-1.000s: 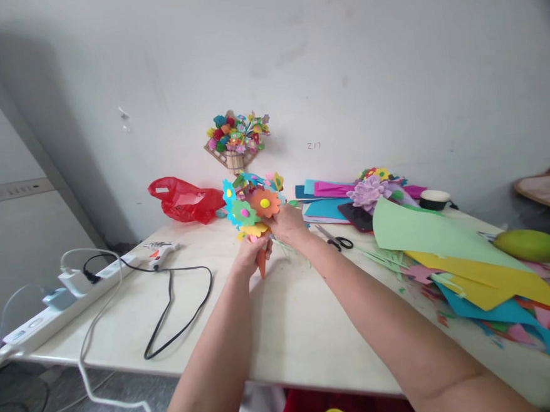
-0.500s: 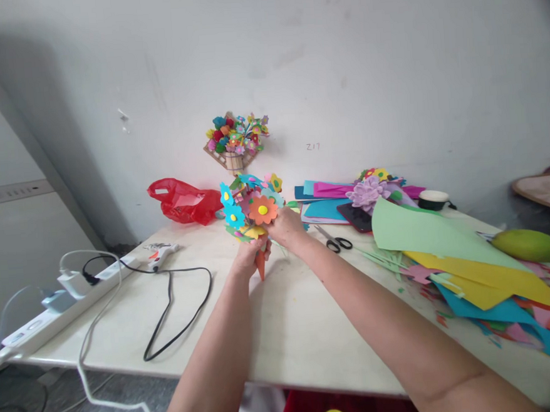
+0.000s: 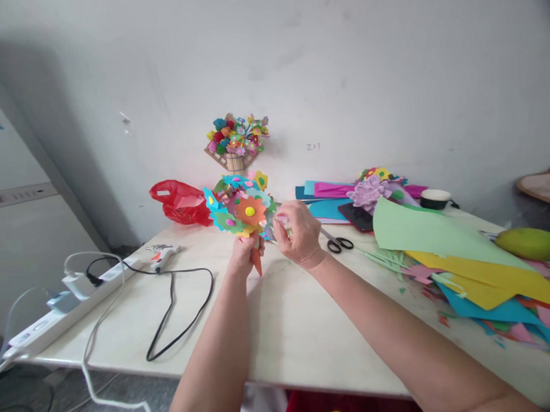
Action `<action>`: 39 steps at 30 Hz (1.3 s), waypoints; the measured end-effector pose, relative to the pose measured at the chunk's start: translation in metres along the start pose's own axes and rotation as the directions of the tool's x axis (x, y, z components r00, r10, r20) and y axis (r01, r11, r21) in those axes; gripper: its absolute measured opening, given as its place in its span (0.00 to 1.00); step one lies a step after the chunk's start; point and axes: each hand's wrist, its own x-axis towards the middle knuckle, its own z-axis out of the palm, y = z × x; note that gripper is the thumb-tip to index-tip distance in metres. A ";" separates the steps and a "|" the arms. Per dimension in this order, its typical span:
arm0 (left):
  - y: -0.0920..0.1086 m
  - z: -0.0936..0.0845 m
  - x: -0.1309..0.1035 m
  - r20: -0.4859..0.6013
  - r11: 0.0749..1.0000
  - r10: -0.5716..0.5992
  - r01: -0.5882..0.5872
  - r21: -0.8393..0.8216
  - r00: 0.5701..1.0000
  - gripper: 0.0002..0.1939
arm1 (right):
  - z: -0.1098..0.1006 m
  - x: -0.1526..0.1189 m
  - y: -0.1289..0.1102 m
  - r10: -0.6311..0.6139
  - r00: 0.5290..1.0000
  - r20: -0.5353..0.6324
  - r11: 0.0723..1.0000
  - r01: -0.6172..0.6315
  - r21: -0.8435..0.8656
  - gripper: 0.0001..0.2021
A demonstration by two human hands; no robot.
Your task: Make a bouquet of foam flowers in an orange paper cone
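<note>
While my left hand (image 3: 247, 253) clamps the orange cone (image 3: 257, 263), presumably steadying the top-heavy flower bouquet (image 3: 249, 211), I cannot tell whether my curled right hand (image 3: 300, 232) grips anything.

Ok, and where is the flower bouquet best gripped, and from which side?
Probably by the orange cone, from the near left, where the left hand holds it. The cone is slim and points tip-down, so fingers can wrap around it, while the flowers spread wide above, their thin petals likely to bend if squeezed.
</note>
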 end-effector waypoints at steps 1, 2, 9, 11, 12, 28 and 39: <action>-0.001 -0.001 0.000 0.003 1.000 0.014 -0.014 0.004 1.000 0.21 | -0.002 0.000 0.000 -0.044 0.998 -0.050 0.999 0.043 -0.014 0.18; -0.001 -0.002 0.001 0.006 1.000 0.028 -0.028 0.008 1.000 0.21 | -0.003 0.001 0.000 -0.092 0.993 -0.068 0.996 0.090 -0.029 0.20; 0.001 0.002 0.002 -0.071 0.989 0.101 -0.092 0.119 0.992 0.22 | 0.001 0.002 -0.001 -0.309 0.941 0.136 0.947 0.318 -0.044 0.27; 0.001 0.003 0.002 -0.080 0.987 0.122 -0.112 0.119 0.989 0.21 | 0.005 -0.002 0.001 -0.334 0.933 0.134 0.939 0.341 -0.035 0.27; 0.001 0.003 0.002 -0.076 0.986 0.132 -0.124 0.109 0.988 0.20 | 0.007 -0.004 0.002 -0.341 0.931 0.128 0.937 0.347 -0.035 0.27; 0.004 -0.005 0.003 -0.086 0.972 0.206 -0.194 0.132 0.975 0.18 | 0.032 -0.038 0.013 -0.172 0.981 -0.095 0.984 0.175 0.032 0.27; 0.006 -0.003 0.001 -0.154 0.962 0.195 -0.158 0.223 0.969 0.20 | 0.033 -0.046 0.002 -0.142 0.989 -0.052 0.989 0.138 -0.059 0.25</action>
